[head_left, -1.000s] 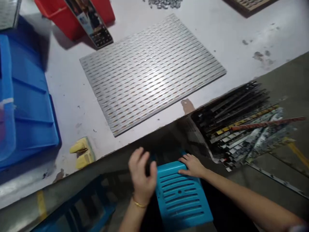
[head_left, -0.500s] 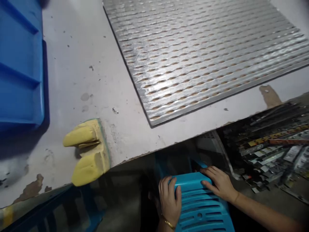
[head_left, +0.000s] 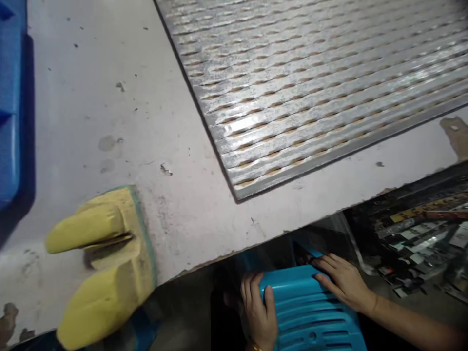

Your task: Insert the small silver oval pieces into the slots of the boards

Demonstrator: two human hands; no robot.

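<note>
A bright blue slotted plastic stool (head_left: 310, 312) stands low beside the table, at the bottom of the view. My left hand (head_left: 259, 309) grips its left edge, fingers curled over the side and thumb on top. On the far right corner lies my right hand (head_left: 341, 280), its fingers wrapped over the edge and the thumb resting on the surface. The stool's lower part is mostly hidden. Nearest my hands, the front edge of the white table (head_left: 204, 234) runs just beyond the stool.
A grey metal sheet (head_left: 292, 92) with rows of slits covers much of the table. A yellow, glove-like piece with a green edge (head_left: 98, 287) sits at the table's front edge. At left is a blue plastic bin (head_left: 9, 126). Metal strips (head_left: 420, 248) are heaped below, right.
The view has moved closer to the table and to the right, so the bin is mostly out of frame. Both hands keep their hold on the stool, which sits slightly lower in the view.
</note>
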